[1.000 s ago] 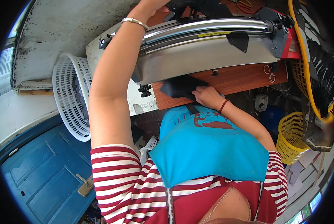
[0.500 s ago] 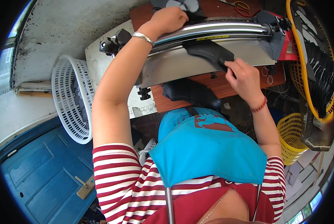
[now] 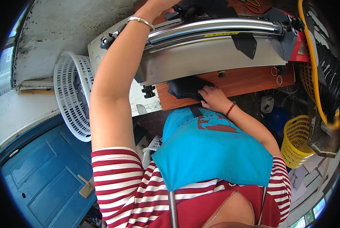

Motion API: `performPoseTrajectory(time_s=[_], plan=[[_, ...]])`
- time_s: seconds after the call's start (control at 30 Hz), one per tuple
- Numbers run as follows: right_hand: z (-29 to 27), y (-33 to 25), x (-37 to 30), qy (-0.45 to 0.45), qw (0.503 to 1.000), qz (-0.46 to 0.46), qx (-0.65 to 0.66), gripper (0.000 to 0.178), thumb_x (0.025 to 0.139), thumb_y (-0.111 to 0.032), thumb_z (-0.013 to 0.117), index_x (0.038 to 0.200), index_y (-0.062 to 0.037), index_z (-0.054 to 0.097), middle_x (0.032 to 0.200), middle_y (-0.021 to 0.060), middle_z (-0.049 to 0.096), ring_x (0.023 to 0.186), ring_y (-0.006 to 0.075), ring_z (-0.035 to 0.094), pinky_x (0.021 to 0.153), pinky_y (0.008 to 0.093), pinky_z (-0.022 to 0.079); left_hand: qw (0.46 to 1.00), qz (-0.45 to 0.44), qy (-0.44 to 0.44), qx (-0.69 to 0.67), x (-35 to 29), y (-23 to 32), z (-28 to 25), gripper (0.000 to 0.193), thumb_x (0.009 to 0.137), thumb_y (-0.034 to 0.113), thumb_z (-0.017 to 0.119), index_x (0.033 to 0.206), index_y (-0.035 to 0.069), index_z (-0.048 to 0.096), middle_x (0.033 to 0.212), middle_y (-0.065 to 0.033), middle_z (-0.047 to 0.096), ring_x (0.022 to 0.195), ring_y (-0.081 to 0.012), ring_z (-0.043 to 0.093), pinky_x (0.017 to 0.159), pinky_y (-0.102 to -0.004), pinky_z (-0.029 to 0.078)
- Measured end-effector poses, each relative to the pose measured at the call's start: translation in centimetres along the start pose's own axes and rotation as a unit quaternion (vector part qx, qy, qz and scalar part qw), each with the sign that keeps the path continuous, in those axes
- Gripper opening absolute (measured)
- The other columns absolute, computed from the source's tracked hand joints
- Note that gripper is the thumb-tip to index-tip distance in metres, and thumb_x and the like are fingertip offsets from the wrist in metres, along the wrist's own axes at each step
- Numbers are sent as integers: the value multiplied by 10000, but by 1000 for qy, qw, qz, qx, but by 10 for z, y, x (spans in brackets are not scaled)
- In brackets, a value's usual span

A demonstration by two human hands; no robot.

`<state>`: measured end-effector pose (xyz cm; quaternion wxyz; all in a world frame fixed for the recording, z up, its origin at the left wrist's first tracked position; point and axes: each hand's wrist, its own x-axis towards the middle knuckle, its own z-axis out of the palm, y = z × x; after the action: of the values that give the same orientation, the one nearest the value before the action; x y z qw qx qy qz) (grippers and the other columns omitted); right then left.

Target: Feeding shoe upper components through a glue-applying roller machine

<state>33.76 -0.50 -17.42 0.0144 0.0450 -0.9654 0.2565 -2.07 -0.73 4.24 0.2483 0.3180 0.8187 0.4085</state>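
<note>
Right hand point(image 3: 216, 99) has returned from the plate point(image 3: 200, 57) to black pieces point(image 3: 187, 87) on the wooden board point(image 3: 253, 80), fingers bent, seemingly picking, which calls for separating one; whether it or the left hand point(image 3: 160, 6) pinches, I cannot tell.

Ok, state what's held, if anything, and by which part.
The right hand touches the right end of a black piece; gripping is unclear. The left hand is partly out of frame; its hold is unclear.
</note>
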Motion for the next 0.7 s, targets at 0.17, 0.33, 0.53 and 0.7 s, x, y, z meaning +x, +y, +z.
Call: performPoseTrajectory(time_s=[0.17, 0.33, 0.53, 0.7], plan=[[-45, -12, -1, -14, 998, -40, 50, 235, 786, -103, 727, 1012, -40, 721, 835, 84, 629, 794, 278, 667, 696, 397, 552, 984, 5, 122, -131, 0, 7, -14, 301, 918, 84, 604, 1203, -3, 647, 820, -75, 649, 611, -141, 595, 460, -275, 511], [-162, -32, -21, 143, 987, -73, 27, 289, 700, -4, 740, 986, -36, 705, 795, 62, 593, 684, 243, 628, 599, 358, 518, 987, 71, 126, -71, -5, -11, -25, 356, 910, 63, 578, 1245, -3, 678, 925, -110, 720, 738, -176, 652, 559, -312, 558], [-204, -19, 27, 209, 970, 15, -123, 262, 765, -33, 731, 1024, -62, 708, 832, 70, 604, 722, 264, 636, 603, 369, 509, 923, 260, 8, 285, -15, -40, 27, 274, 869, 279, 618, 1028, 160, 806, 988, -124, 765, 917, -328, 717, 851, -443, 559], [-157, 9, 42, 265, 959, 0, -95, 216, 805, -73, 736, 1020, -69, 707, 843, 63, 619, 725, 261, 650, 620, 382, 519, 932, 126, -98, 326, -2, -41, 39, 286, 881, 284, 610, 1058, 172, 804, 1026, -134, 759, 943, -340, 716, 864, -443, 557]])
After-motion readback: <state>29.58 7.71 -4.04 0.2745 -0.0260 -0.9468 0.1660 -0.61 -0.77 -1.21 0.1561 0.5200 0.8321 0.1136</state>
